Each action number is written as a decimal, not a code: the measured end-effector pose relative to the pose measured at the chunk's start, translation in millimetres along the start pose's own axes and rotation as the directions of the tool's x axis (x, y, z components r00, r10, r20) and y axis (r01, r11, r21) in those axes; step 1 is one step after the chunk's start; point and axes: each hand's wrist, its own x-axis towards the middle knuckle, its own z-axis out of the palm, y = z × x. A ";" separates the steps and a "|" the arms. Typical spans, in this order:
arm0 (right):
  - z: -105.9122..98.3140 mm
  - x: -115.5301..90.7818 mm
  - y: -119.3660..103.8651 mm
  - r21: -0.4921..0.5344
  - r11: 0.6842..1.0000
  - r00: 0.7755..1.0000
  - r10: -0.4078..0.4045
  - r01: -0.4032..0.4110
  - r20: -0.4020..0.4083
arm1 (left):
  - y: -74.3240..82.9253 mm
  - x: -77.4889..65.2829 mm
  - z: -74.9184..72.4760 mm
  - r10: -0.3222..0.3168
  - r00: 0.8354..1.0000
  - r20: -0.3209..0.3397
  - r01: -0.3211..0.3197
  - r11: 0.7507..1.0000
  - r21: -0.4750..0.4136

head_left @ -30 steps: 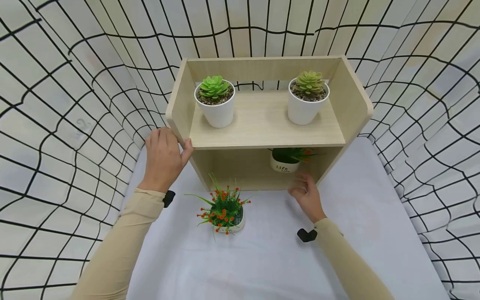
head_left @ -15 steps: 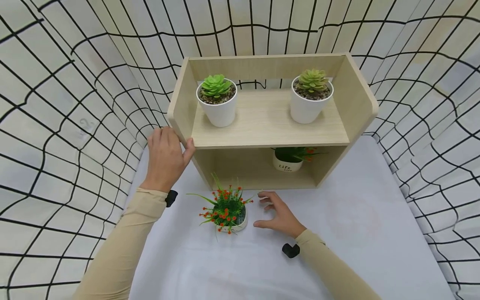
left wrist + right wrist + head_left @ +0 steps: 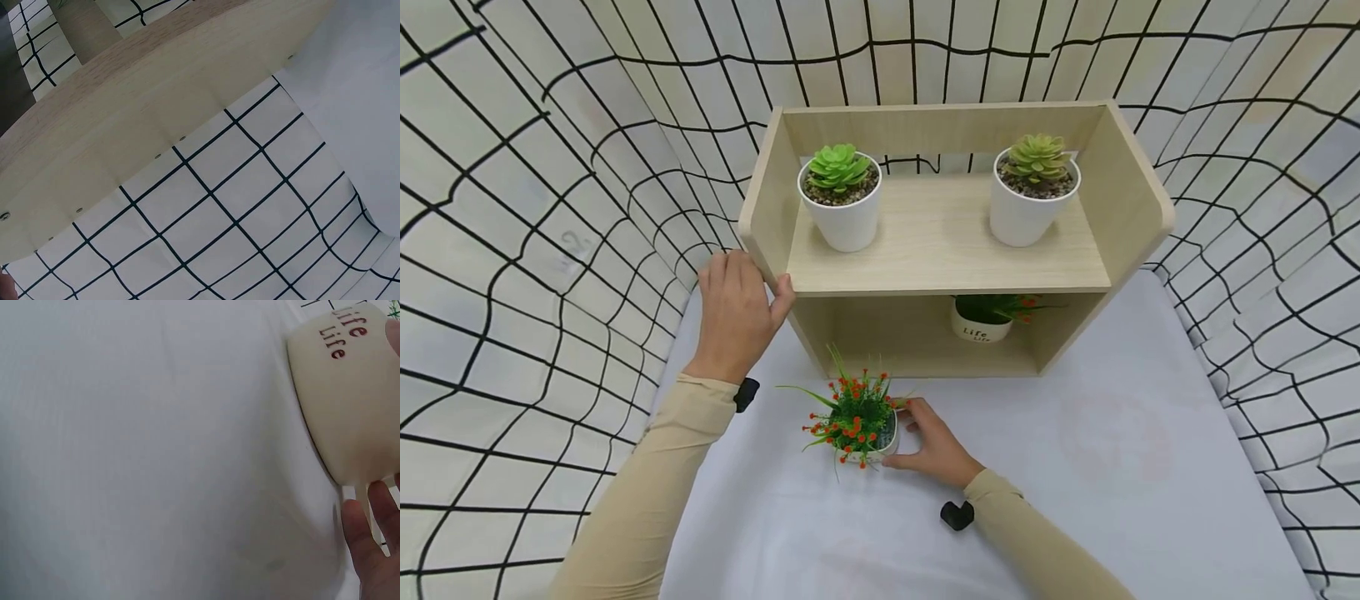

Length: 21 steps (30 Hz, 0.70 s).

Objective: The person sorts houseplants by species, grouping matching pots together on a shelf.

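My left hand (image 3: 733, 312) grips the left side panel of a two-tier light-wood shelf (image 3: 940, 271), thumb at the front edge. That panel (image 3: 150, 112) fills the upper part of the left wrist view, with a bit of finger at the lower left corner. In front of the shelf, on the white cloth, stands a potted plant with small red flowers (image 3: 856, 417). My right hand (image 3: 936, 446) holds its pot from the right, thumb at the near side and fingers behind. In the right wrist view, the cream pot (image 3: 347, 400) shows "Life" lettering, with fingertips (image 3: 356, 519) right at its side.
Two green succulents in white pots, a left one (image 3: 846, 218) and a right one (image 3: 1026, 212), stand on the upper tier. Another "Life" pot (image 3: 981, 329) sits at the lower tier's right. Black wire grid (image 3: 535, 250) surrounds the white cloth (image 3: 1150, 433) on three sides.
My right hand has moved left from beside the lower tier to the red-flowered plant and closed on its pot. My left hand stays on the shelf panel. The view has shifted slightly.
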 end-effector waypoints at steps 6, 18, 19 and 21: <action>11.6 2.8 -1.6 0.063 0.994 0.995 0.088 -0.086 -0.044 | -0.5 -0.4 -0.3 -0.005 0.999 0.032 0.004 1.000 0.013; 18.6 3.1 -3.8 0.105 0.990 0.991 0.103 -0.093 -0.087 | 0.4 -0.2 -0.5 -0.013 0.999 0.036 0.013 1.000 -0.001; 18.4 3.0 -3.4 0.115 0.990 0.992 0.097 -0.087 -0.083 | 0.2 -0.5 -0.3 -0.014 0.999 0.036 0.014 1.000 -0.001; 17.6 3.0 -2.4 0.139 0.988 0.993 0.084 -0.073 -0.077 | -0.1 -1.1 0.3 -0.016 0.999 0.032 0.016 1.000 -0.003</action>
